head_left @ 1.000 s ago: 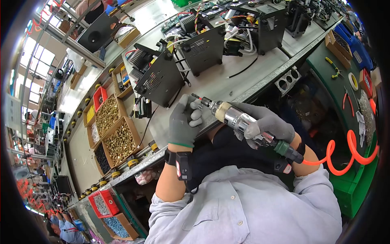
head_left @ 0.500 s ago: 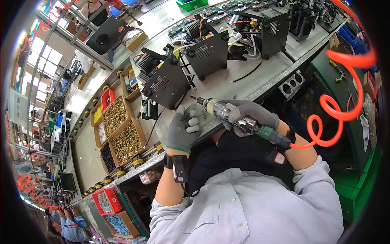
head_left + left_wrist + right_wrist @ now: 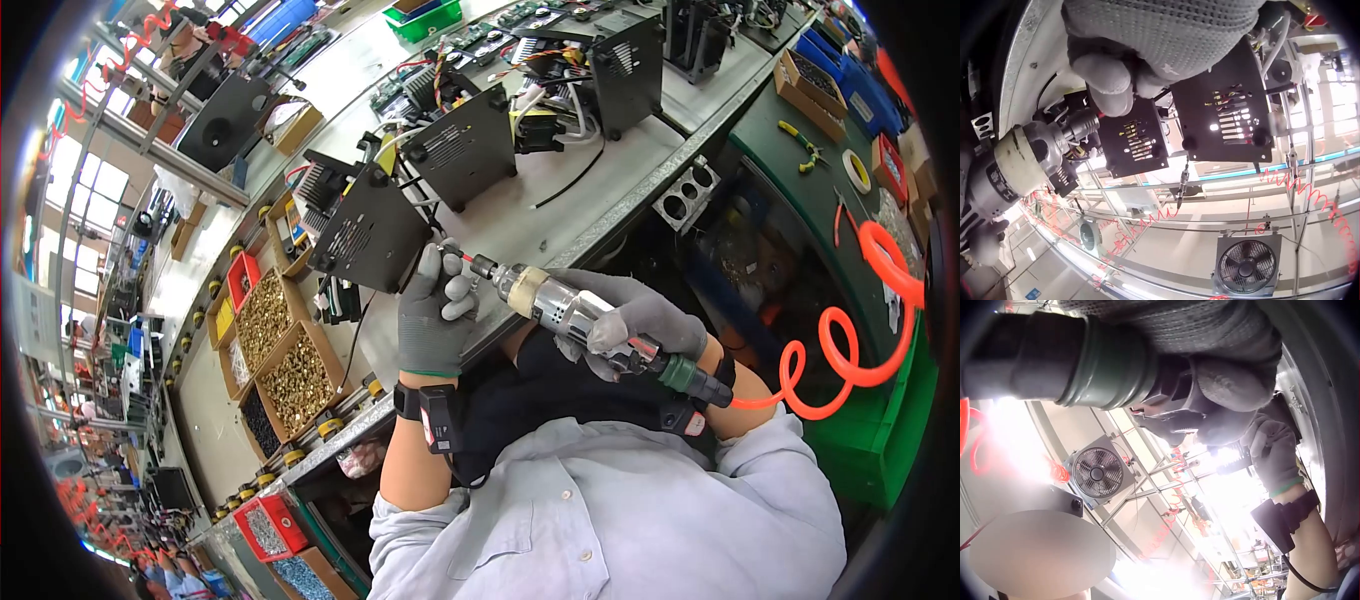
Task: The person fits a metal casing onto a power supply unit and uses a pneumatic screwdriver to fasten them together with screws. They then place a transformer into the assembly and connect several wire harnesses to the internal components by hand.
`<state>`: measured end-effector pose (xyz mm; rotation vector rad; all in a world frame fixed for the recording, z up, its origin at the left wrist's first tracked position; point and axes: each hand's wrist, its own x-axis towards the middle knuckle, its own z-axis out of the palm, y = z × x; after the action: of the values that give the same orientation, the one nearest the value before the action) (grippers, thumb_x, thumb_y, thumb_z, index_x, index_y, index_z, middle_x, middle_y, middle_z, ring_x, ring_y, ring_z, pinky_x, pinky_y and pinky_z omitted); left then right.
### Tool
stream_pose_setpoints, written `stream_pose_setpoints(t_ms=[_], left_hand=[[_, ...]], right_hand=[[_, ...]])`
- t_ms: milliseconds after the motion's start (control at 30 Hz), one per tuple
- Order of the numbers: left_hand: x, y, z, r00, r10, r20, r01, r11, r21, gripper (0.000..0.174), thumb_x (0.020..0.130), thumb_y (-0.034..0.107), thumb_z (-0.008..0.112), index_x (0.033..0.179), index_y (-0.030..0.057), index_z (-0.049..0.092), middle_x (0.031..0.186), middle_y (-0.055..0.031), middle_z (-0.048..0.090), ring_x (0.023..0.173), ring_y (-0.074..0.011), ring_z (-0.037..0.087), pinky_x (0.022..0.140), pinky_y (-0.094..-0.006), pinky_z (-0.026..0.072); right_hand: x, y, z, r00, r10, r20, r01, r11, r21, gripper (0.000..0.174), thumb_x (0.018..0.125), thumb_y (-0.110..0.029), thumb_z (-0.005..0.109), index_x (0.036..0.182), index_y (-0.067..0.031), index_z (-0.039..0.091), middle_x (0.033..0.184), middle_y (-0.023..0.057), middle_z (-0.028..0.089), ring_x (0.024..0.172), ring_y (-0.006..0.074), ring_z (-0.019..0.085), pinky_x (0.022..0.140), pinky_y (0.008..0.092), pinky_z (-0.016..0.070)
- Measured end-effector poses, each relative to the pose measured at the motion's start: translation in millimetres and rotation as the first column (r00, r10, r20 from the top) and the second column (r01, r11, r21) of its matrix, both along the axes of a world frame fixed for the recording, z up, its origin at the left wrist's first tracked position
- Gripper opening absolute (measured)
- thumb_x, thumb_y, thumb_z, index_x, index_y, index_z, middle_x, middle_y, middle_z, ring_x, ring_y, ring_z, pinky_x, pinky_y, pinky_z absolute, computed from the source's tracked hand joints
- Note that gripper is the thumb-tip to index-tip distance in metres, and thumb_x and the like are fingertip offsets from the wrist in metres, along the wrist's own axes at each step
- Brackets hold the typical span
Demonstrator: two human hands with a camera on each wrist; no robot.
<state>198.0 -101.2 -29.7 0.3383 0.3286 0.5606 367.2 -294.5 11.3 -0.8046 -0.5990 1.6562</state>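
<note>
The grey-gloved left hand (image 3: 432,325) has its fingers bent beside the red-tipped bit (image 3: 468,258) of a power driver; whether they pinch something small is unclear. In the left wrist view, the bit's tip meets the bent fingers (image 3: 1110,84). My gloved right hand (image 3: 650,315) grips the silver driver (image 3: 565,308), its bit directed at the left hand. From the driver's green rear collar (image 3: 1107,362) runs an orange coiled hose (image 3: 855,355). A black slotted panel (image 3: 372,228) stands upright just beyond the left fingertips.
More upright panels (image 3: 460,150) with wired parts stand along the bench (image 3: 560,215). At the left, a cardboard box (image 3: 335,352) holds brass-coloured pieces. Pliers (image 3: 800,143) and a tape roll (image 3: 856,171) lie on the green surface at the right.
Since half a second ago, the left fingers and the driver's bit have come together, closing the gap between them. The hose has dropped lower, and the head view has shifted.
</note>
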Motion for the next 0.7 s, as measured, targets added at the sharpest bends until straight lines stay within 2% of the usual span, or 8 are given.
stream_pose_setpoints(t_ms=[33,100,200,267,433,533,633,700], left_hand=[[2.1,-0.9,3.6,1.000,-0.009,-0.004,0.009,1.000,0.001,0.025,0.100,0.022,0.053,0.111,-0.0011,0.054,0.082,-0.0024,0.062,0.060,-0.0077,0.052,0.042,-0.0174,0.0389],[6.9,-3.4,11.5,0.999,-0.044,0.007,0.043,0.991,0.129,0.025,0.100,0.021,0.053,0.111,-0.0007,0.055,0.083,-0.0028,0.062,0.061,-0.0074,0.053,0.043,-0.0173,0.0391],[14.6,-2.5,13.2,0.997,-0.067,0.022,0.064,0.990,0.130,0.025,0.100,0.022,0.053,0.112,-0.0004,0.055,0.084,-0.0026,0.062,0.061,-0.0071,0.053,0.043,-0.0174,0.0393],[20.6,-4.9,12.7,0.998,-0.059,0.029,0.056,0.993,0.102,0.025,0.100,0.022,0.053,0.111,-0.0002,0.055,0.084,-0.0025,0.062,0.061,-0.0071,0.054,0.043,-0.0175,0.0395],[35.1,-11.9,8.4,0.996,-0.046,0.072,0.041,0.997,0.064,0.024,0.100,0.024,0.053,0.108,0.0007,0.057,0.080,-0.0024,0.062,0.059,-0.0074,0.054,0.042,-0.0183,0.0394],[40.6,-13.8,7.9,0.995,-0.042,0.086,0.037,0.998,0.059,0.024,0.101,0.023,0.052,0.106,0.0010,0.057,0.077,-0.0049,0.066,0.054,-0.0075,0.056,0.036,-0.0186,0.0393],[42.6,-15.0,12.5,0.999,-0.034,-0.008,0.034,0.995,0.097,0.024,0.101,0.024,0.052,0.102,0.0009,0.058,0.071,-0.0028,0.064,0.047,-0.0078,0.053,0.033,-0.0189,0.0362],[42.5,-16.8,18.3,0.990,-0.035,-0.140,0.067,0.972,0.225,0.023,0.100,0.024,0.053,0.099,0.0007,0.058,0.067,-0.0012,0.062,0.046,-0.0079,0.053,0.033,-0.0186,0.0350]], right_hand=[[0.4,-2.1,0.6,1.000,-0.018,-0.006,0.018,1.000,0.013,0.088,0.069,-0.015,0.067,0.146,0.0034,0.030,0.107,0.0138,0.055,0.082,0.0146,0.063,0.055,0.0257,0.0564],[1.7,-6.6,1.4,0.999,-0.043,-0.017,0.044,0.999,0.025,0.088,0.069,-0.014,0.067,0.147,0.0034,0.029,0.108,0.0138,0.055,0.083,0.0147,0.063,0.055,0.0259,0.0565],[6.7,-11.0,4.4,0.998,-0.059,-0.024,0.061,0.996,0.070,0.089,0.069,-0.013,0.068,0.147,0.0034,0.028,0.106,0.0136,0.054,0.083,0.0153,0.063,0.054,0.0262,0.0565],[9.7,-13.9,9.0,0.996,-0.086,0.009,0.085,0.996,0.023,0.098,0.063,-0.014,0.072,0.147,0.0049,0.026,0.105,0.0162,0.057,0.081,0.0183,0.063,0.052,0.0273,0.0558],[16.1,-23.7,18.9,0.997,-0.069,0.043,0.071,0.997,-0.035,0.101,0.059,-0.014,0.072,0.147,0.0047,0.026,0.094,0.0157,0.060,0.073,0.0178,0.063,0.051,0.0262,0.0537],[17.1,-28.6,16.3,0.993,-0.091,0.076,0.095,0.994,-0.054,0.101,0.058,-0.013,0.071,0.147,0.0043,0.027,0.092,0.0151,0.060,0.072,0.0171,0.063,0.050,0.0259,0.0525],[20.7,-33.0,19.3,0.991,-0.094,0.098,0.100,0.993,-0.059,0.100,0.059,-0.013,0.072,0.147,0.0033,0.028,0.094,0.0145,0.060,0.073,0.0160,0.062,0.052,0.0260,0.0521],[22.4,-35.6,20.5,0.991,-0.087,0.102,0.093,0.993,-0.066,0.100,0.059,-0.014,0.072,0.147,0.0029,0.028,0.095,0.0139,0.060,0.074,0.0155,0.062,0.054,0.0260,0.0521]])
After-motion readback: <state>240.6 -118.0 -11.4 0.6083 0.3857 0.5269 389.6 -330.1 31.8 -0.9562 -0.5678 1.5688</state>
